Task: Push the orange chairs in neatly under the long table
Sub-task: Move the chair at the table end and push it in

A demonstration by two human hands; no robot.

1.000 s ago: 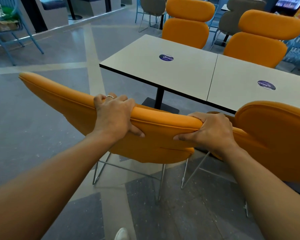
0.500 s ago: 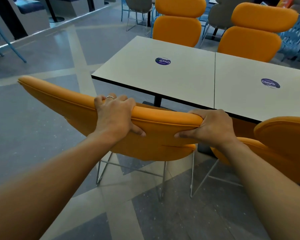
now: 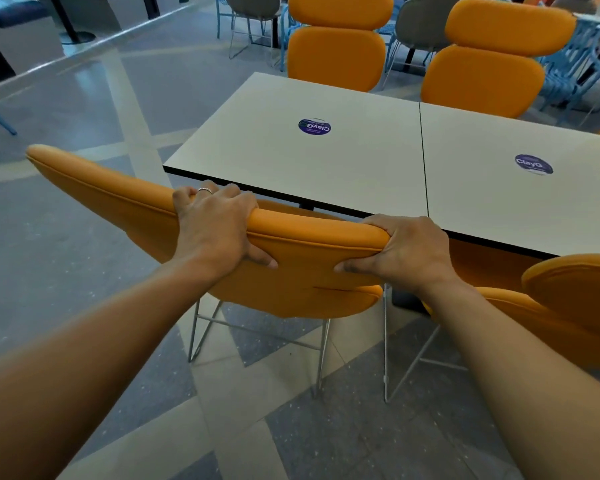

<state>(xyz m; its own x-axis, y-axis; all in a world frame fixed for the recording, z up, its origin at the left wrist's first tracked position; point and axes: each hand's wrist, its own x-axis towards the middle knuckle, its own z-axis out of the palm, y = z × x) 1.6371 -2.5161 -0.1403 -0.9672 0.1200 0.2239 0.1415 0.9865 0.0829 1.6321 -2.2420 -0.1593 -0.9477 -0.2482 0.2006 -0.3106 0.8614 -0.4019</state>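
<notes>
Both bare forearms reach forward from the bottom of the view to the top edge of the nearest orange chair, whose backrest runs from about 10 o'clock down toward the centre. The left hand is wrapped tight over that edge, fingers curled across the far side, thumb pressed on the near face, a ring on one finger. The right hand clamps the backrest's right end the same way, at about 3 o'clock of the left hand, thumb tip on the near face. Thin metal legs stand on the grey and pale tiled floor below. A second orange chair sits just beside it at 4 o'clock, its back close to the table edge. Beyond the hands lies the long table, two pale tops butted together, each with a round purple sticker. The held chair's backrest stands near the table's front edge. On the far side, at 12 and 1 o'clock, two more orange chairs stand up against the table.
</notes>
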